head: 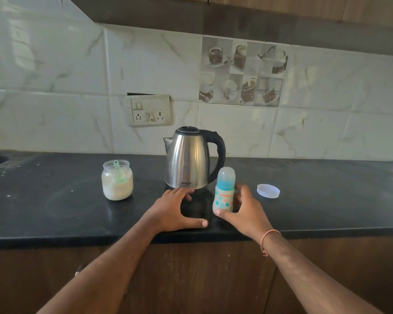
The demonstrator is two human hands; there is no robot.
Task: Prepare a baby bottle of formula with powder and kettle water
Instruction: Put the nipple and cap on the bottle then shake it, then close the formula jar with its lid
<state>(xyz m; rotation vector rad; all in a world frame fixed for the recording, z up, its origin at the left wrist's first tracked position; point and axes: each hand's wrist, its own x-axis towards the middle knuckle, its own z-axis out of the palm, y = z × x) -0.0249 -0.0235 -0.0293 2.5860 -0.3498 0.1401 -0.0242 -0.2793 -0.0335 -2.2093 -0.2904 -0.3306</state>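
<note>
Bottle [224, 192] upright, capped, centre frame on table [55, 200], just right of kettle [188, 159]. Right hand [243, 209] curls round its lower body; left hand [176, 209] flat, spread, holding nothing. Bottle likely light, smooth plastic, tippy: grip mid-body, not cap

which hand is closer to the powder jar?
Left. The left hand rests flat on the counter in front of the kettle, right of the powder jar; the right hand is farther right, by the baby bottle.

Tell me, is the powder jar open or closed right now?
Open. The powder jar has no lid on its mouth, a green scoop stands in the powder, and a white lid lies apart on the counter.
</note>
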